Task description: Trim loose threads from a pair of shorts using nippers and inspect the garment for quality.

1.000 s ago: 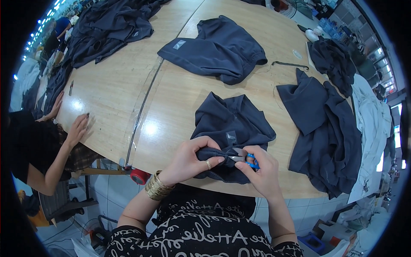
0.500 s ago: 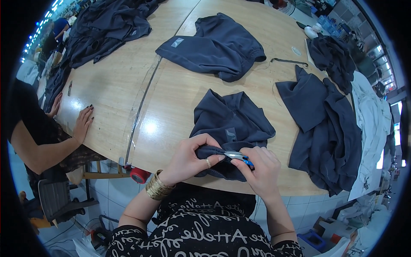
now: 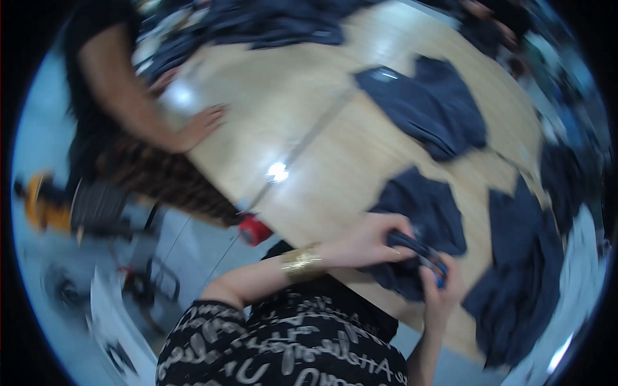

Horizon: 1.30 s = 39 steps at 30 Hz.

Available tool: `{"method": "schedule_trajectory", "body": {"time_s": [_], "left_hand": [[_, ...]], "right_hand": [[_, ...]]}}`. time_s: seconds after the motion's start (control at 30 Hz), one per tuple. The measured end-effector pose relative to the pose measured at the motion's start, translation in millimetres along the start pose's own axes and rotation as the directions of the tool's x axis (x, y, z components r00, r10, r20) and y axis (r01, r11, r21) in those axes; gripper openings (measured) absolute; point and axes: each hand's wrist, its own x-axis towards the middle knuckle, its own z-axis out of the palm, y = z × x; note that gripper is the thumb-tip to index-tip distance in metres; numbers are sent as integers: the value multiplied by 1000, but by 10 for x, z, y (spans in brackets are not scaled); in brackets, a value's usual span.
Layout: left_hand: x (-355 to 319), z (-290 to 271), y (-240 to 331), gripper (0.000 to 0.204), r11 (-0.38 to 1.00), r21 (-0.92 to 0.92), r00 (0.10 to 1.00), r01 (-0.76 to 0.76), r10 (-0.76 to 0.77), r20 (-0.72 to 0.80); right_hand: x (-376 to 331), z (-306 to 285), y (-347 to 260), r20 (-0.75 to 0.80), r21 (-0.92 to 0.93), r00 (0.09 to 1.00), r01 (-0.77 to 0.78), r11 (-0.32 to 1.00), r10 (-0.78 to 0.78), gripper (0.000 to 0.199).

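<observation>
A dark navy garment (image 3: 428, 199), seemingly shorts, lies bunched at the table's near edge. My left hand (image 3: 373, 241) is closed on its folded edge, thumb and fingers pinching the cloth. Close beside it, my right hand (image 3: 444, 283) grips small thread snips (image 3: 440, 269) with blue on the handle. The snips sit against the held edge of cloth. Motion blur hides whether their blades are apart and whether they touch a thread.
On the wooden table (image 3: 309, 103) lie another navy garment (image 3: 428, 106) further off, a navy pile (image 3: 515, 276) to the right and more navy cloth (image 3: 277, 22) at the far side. At the left a person's hand (image 3: 203, 128) rests on the tabletop. A red round object (image 3: 254, 230) sits at the near edge.
The whole view has swung left, so the table and my hands appear further right and blurred. The person at the left shows more fully. Both my hands keep their grips.
</observation>
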Motion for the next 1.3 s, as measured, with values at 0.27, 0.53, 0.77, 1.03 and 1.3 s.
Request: {"method": "schedule_trajectory", "body": {"time_s": [0.27,0.53,0.77,1.03,1.3], "left_hand": [[-127,252,-130,29,979,126,977,-160,176,-123],[-147,108,-185,31,946,307,994,-103,84,72],[-248,113,-94,34,930,343,987,-129,152,-42],[-306,132,-189,33,930,331,981,-161,189,-53],[-259,357,-332,34,915,345,880,-208,329,-342]], "right_hand": [[-20,211,109,56,199,992,104,974,-118,16],[143,238,92,19,-19,940,340,940,-340,16],[165,219,108,45,5,962,268,964,-267,18],[285,187,34,103,37,984,139,990,-142,26],[250,166,-165,348,181,849,355,917,-398,20]]}}
